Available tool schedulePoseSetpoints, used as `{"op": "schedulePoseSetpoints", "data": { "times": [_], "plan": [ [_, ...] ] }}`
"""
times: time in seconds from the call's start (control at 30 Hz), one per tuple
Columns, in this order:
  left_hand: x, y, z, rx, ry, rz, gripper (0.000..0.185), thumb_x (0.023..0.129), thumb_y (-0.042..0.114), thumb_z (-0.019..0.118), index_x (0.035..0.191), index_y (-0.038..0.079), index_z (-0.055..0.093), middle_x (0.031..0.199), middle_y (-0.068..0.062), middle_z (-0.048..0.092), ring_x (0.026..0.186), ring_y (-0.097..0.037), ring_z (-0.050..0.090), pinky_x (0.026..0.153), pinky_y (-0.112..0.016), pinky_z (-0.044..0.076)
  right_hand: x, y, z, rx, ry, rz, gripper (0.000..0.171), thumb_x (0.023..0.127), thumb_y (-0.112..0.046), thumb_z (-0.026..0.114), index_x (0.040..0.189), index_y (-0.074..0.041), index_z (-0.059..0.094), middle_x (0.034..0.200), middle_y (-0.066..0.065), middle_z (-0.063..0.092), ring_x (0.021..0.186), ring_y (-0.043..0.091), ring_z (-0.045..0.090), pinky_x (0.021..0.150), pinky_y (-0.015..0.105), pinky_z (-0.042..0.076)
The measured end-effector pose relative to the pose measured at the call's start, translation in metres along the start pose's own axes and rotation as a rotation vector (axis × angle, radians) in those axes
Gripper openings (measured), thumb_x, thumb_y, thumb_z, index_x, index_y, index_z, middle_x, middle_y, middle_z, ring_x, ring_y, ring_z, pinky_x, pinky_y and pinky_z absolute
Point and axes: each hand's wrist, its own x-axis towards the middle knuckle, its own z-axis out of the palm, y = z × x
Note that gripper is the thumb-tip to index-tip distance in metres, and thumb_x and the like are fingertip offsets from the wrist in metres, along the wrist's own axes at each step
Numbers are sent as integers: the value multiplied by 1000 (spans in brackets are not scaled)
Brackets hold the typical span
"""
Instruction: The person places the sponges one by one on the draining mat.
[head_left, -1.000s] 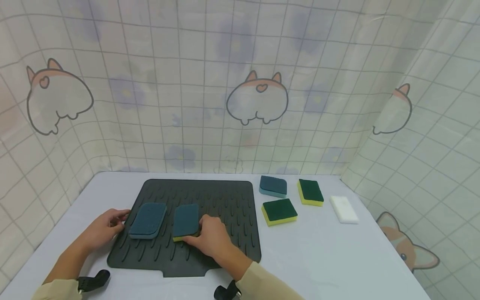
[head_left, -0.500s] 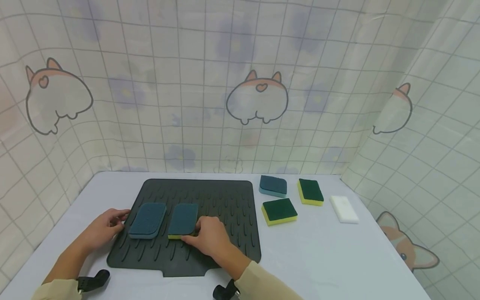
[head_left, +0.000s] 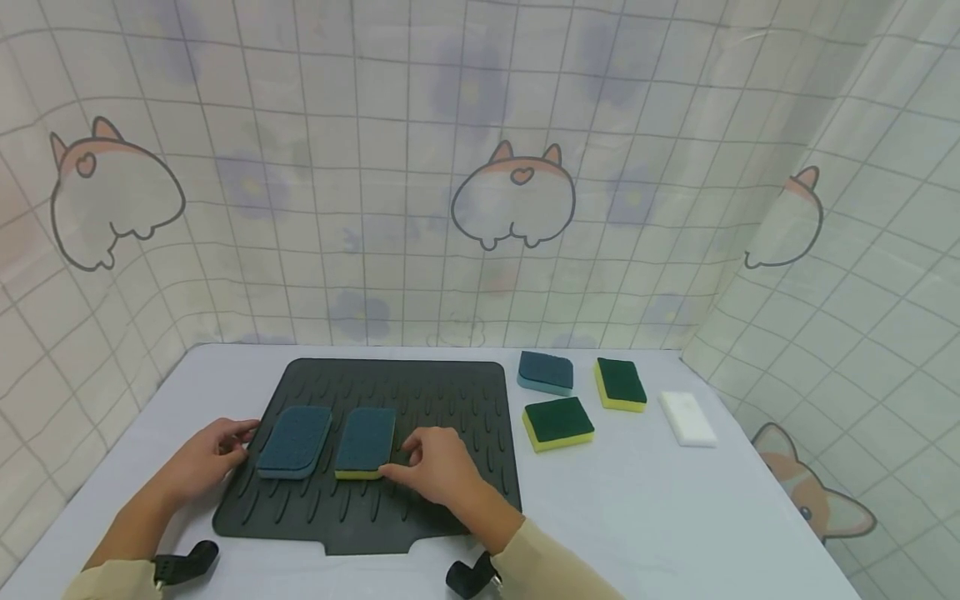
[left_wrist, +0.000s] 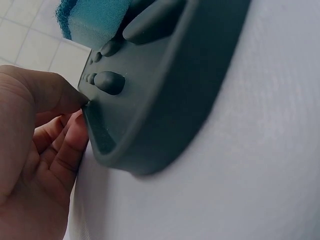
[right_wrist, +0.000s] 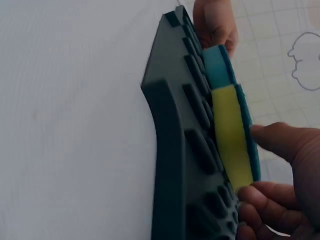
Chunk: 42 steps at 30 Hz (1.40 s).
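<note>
A dark silicone drying mat (head_left: 442, 492) with raised ridges lies on the white table. My left hand (head_left: 206, 458) pinches its left edge, thumb on the rim, as the left wrist view shows. Close to that hand, a blue sponge (head_left: 295, 442) lies on the mat, scouring side up. To its right is a yellow sponge (head_left: 365, 440) with a blue-green scouring top, its yellow side plain in the right wrist view. My right hand (head_left: 442, 467) is at this sponge's right side, thumb by the near corner and index finger slightly apart from it.
Right of the mat lie a blue sponge (head_left: 545, 372), two green-and-yellow sponges (head_left: 558, 423) and a white sponge block (head_left: 688, 419). A patterned curtain (head_left: 405, 275) rises behind the table. Black wrist cameras (head_left: 187, 562) sit at both wrists.
The yellow sponge shifted left and turned straighter, then stayed put. My right hand has since loosened and drawn back slightly to the right. The left hand has not moved.
</note>
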Motion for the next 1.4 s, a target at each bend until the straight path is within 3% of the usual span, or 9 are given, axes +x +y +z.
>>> {"op": "schedulePoseSetpoints", "data": {
  "times": [0.37, 0.67, 0.83, 1.07, 1.4],
  "plan": [
    [-1, -6, 0, 16, 4, -9, 51, 94, 0, 57, 143, -11, 50, 124, -25, 61, 101, -28, 57, 82, -43, 50, 3, 26, -29, 133, -5, -90, 46, 90, -45, 76, 117, -9, 74, 87, -7, 66, 79, 7, 58, 66, 24, 50],
    [0, -8, 1, 13, 2, -17, 51, 93, 0, 57, 143, -10, 50, 124, -25, 61, 102, -28, 58, 82, -43, 50, 4, 52, -53, 141, 43, -148, 34, 93, -43, 73, 114, -16, 75, 90, -7, 68, 81, 9, 60, 71, 23, 52],
    [0, -6, 2, 13, 8, -6, 51, 93, 0, 55, 142, -11, 50, 122, -24, 61, 102, -29, 58, 82, -44, 51, 5, 66, -66, 167, 95, -169, 36, 93, -40, 73, 119, -14, 74, 91, -5, 69, 82, 10, 62, 73, 23, 54],
    [0, -5, 2, 21, 10, 1, 51, 93, 0, 55, 143, -11, 50, 123, -24, 61, 100, -26, 58, 76, -33, 50, 8, 83, -87, 271, 180, -183, 37, 92, -33, 76, 124, -15, 70, 93, 1, 71, 85, 14, 65, 77, 23, 54],
    [1, -3, 3, 13, 5, -3, 51, 93, 0, 55, 143, -11, 50, 123, -25, 60, 100, -28, 58, 79, -39, 51, 20, 107, -110, 364, 351, -224, 38, 93, -26, 76, 128, -15, 66, 91, 6, 71, 76, 14, 62, 69, 24, 52]
  ]
}}
